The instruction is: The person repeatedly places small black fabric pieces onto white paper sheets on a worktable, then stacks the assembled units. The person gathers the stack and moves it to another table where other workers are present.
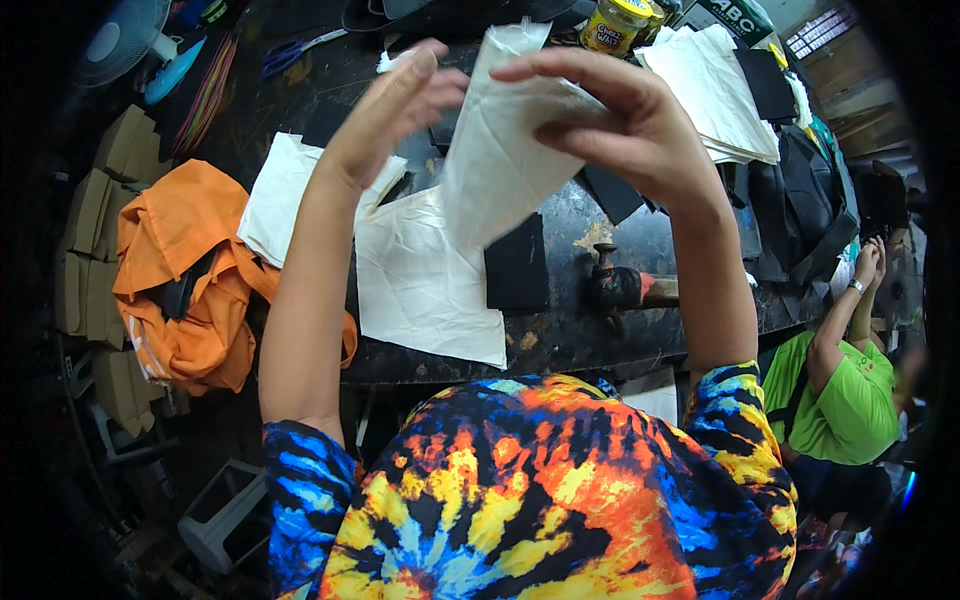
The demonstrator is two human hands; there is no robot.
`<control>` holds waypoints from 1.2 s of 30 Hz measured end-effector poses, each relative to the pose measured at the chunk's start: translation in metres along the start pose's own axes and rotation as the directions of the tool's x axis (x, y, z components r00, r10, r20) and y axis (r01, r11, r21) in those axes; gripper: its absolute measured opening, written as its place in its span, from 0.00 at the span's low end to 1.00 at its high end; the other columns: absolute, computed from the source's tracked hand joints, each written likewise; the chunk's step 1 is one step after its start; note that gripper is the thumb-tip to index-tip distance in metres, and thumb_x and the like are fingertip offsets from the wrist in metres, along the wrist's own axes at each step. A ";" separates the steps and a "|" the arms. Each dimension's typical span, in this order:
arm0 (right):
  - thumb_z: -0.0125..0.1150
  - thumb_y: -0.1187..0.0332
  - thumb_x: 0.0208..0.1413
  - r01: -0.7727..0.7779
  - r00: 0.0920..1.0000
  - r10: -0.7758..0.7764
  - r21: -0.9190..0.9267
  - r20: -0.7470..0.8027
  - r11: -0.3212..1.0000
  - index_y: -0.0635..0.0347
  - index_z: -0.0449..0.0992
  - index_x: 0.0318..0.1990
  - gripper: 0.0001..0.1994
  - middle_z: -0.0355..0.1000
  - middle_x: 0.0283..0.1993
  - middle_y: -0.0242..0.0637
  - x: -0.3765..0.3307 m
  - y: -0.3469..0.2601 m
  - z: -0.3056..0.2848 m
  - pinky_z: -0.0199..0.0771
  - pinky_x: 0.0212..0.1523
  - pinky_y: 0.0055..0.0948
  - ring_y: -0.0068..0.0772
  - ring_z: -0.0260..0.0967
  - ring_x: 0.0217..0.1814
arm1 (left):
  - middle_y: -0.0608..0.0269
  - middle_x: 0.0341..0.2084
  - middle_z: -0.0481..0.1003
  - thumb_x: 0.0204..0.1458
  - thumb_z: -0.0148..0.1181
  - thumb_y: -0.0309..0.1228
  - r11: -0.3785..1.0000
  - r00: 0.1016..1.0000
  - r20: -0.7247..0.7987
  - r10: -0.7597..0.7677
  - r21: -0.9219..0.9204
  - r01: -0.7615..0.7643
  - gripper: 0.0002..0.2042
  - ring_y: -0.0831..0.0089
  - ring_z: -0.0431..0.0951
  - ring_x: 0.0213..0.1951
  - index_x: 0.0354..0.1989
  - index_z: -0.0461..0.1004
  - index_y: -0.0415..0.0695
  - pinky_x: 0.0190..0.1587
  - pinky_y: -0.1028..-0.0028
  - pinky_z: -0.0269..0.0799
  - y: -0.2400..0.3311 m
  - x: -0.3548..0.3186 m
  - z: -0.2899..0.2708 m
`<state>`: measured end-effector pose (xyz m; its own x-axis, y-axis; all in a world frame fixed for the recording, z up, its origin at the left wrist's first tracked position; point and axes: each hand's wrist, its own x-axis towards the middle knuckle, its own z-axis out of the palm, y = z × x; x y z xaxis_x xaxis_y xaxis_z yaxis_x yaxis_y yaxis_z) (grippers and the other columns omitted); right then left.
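Note:
My right hand [615, 115] holds a folded piece of white cloth [495, 150] up above the dark worktable [570, 340], fingers pinched on its upper right edge. To the left of the cloth, my left hand [395, 100] is raised with fingers spread, at or just short of the cloth's left edge. Under the raised piece, more white cloth pieces [420, 285] lie flat on the table, with black squares of material [517, 265] beside them.
A hammer [625, 288] lies on the table to the right. A stack of white cloth [715, 85] and a yellow jar [612, 25] sit at the back. An orange bag [190, 270] hangs at left. Another person in a green shirt [840, 390] sits at right.

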<state>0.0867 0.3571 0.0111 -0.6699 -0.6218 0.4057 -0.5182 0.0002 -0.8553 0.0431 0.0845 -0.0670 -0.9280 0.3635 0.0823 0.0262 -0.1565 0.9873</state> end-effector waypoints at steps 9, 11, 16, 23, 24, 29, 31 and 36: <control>0.64 0.84 0.58 -0.105 0.971 0.093 -0.040 -0.219 0.994 0.66 0.81 0.54 0.16 0.78 0.55 0.40 -0.054 -0.027 0.041 0.76 0.62 0.30 0.30 0.76 0.59 | 0.51 0.59 0.76 0.63 0.66 0.42 0.784 0.945 0.127 -0.302 -0.531 0.322 0.33 0.70 0.78 0.60 0.71 0.63 0.38 0.64 0.74 0.72 0.000 -0.078 0.032; 0.63 0.84 0.58 -0.140 0.970 0.140 0.014 -0.198 0.990 0.66 0.81 0.54 0.16 0.78 0.55 0.40 -0.059 -0.026 0.044 0.76 0.61 0.30 0.30 0.76 0.59 | 0.59 0.53 0.79 0.64 0.64 0.36 0.810 0.935 0.184 -0.303 -0.467 0.354 0.31 0.79 0.80 0.52 0.72 0.62 0.39 0.55 0.80 0.75 0.003 -0.083 0.033; 0.62 0.82 0.60 -0.291 0.948 0.277 -0.076 -0.156 0.954 0.63 0.82 0.55 0.16 0.79 0.52 0.39 -0.077 -0.031 0.057 0.79 0.55 0.28 0.30 0.78 0.55 | 0.66 0.40 0.81 0.60 0.62 0.20 0.996 0.990 -0.127 0.064 0.067 -0.056 0.26 0.83 0.78 0.41 0.68 0.69 0.39 0.44 0.84 0.73 0.027 -0.091 0.011; 0.71 0.74 0.60 -0.616 0.787 0.617 0.085 0.015 0.783 0.62 0.82 0.52 0.14 0.78 0.40 0.29 -0.111 -0.007 0.132 0.71 0.35 0.17 0.12 0.68 0.35 | 0.60 0.38 0.83 0.52 0.61 0.17 0.765 0.984 0.052 -0.172 0.636 0.101 0.10 0.73 0.82 0.41 0.41 0.84 0.36 0.48 0.72 0.76 0.022 -0.094 -0.003; 0.69 0.73 0.60 -0.629 0.777 0.629 0.076 0.033 0.773 0.64 0.80 0.53 0.14 0.81 0.44 0.40 -0.113 -0.003 0.139 0.77 0.40 0.27 0.24 0.75 0.36 | 0.59 0.39 0.83 0.52 0.60 0.17 0.705 0.966 0.023 -0.257 0.688 0.171 0.09 0.72 0.82 0.42 0.40 0.84 0.36 0.48 0.72 0.77 0.010 -0.088 0.002; 0.69 0.72 0.60 -0.616 0.788 0.609 0.090 0.095 0.783 0.64 0.80 0.53 0.15 0.82 0.42 0.44 -0.122 0.003 0.147 0.78 0.40 0.29 0.28 0.76 0.34 | 0.57 0.38 0.83 0.55 0.59 0.17 0.757 0.989 0.039 -0.145 0.648 0.085 0.09 0.69 0.84 0.43 0.42 0.83 0.35 0.51 0.69 0.78 -0.025 -0.075 0.021; 0.69 0.73 0.60 -0.645 0.762 0.634 0.071 0.130 0.761 0.64 0.80 0.54 0.15 0.82 0.42 0.45 -0.124 0.004 0.147 0.78 0.40 0.30 0.29 0.77 0.34 | 0.55 0.39 0.83 0.56 0.59 0.16 0.790 0.993 0.066 -0.095 0.612 0.035 0.09 0.66 0.84 0.46 0.42 0.82 0.35 0.55 0.68 0.78 -0.029 -0.069 0.027; 0.69 0.70 0.61 -0.569 0.821 0.558 0.083 0.123 0.818 0.61 0.79 0.58 0.18 0.82 0.38 0.43 -0.123 0.009 0.152 0.78 0.39 0.28 0.25 0.77 0.33 | 0.54 0.40 0.82 0.56 0.60 0.17 0.694 0.991 0.026 -0.128 0.717 0.071 0.08 0.64 0.84 0.47 0.42 0.81 0.34 0.56 0.68 0.78 -0.033 -0.062 0.035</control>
<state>0.2450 0.3147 -0.0955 -0.7735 -0.6066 -0.1840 0.0012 0.2888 -0.9574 0.1123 0.0990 -0.1003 -0.9138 0.4040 -0.0411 0.2190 0.5755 0.7879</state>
